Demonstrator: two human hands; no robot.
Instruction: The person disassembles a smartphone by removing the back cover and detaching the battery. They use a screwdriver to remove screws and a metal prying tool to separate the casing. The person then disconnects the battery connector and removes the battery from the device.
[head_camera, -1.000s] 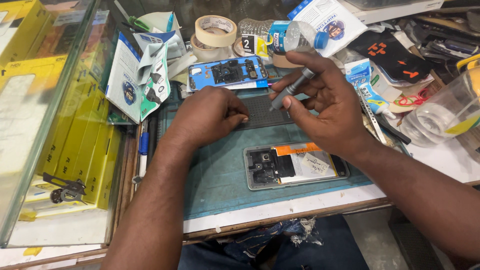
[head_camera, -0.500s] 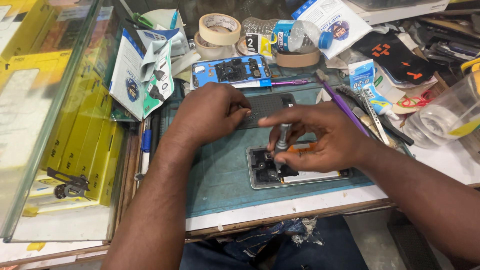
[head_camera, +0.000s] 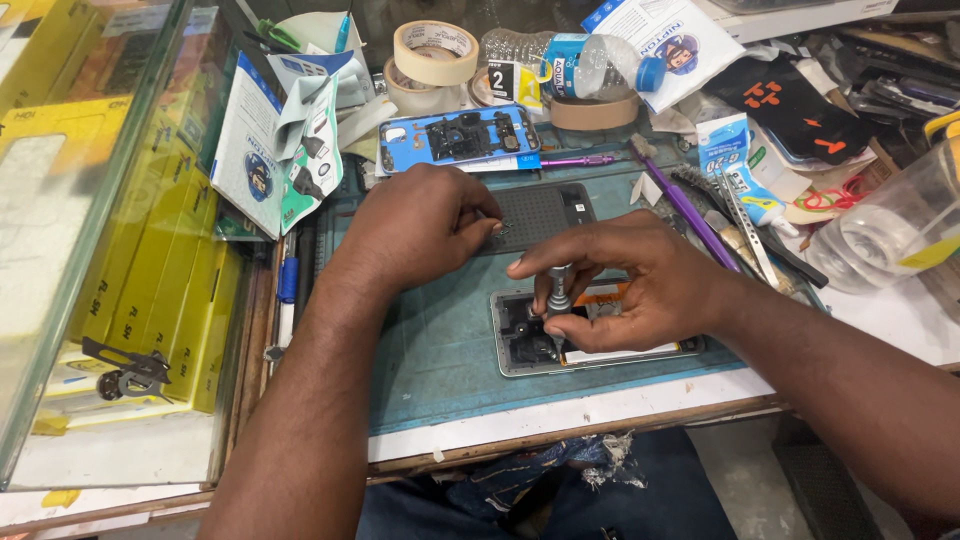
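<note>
An opened phone (head_camera: 520, 335) lies face down on a teal work mat (head_camera: 440, 340), its insides showing. My right hand (head_camera: 630, 285) holds a small silver screwdriver (head_camera: 556, 292) upright, its tip down in the phone's upper left corner. My left hand (head_camera: 420, 225) rests fingers curled at the edge of a dark perforated pad (head_camera: 540, 215) just behind the phone; whether it pinches anything is hidden.
A blue phone back cover (head_camera: 455, 140) lies behind the pad. Tape rolls (head_camera: 432, 50), a plastic bottle (head_camera: 570, 65), a purple tool (head_camera: 680, 200), brushes and packets crowd the back. Yellow boxes (head_camera: 150, 290) sit under a glass counter on the left. A clear tub (head_camera: 890, 235) stands right.
My right hand came down from the back of the mat with the screwdriver and set its tip into the phone. My left hand stayed at the dark pad.
</note>
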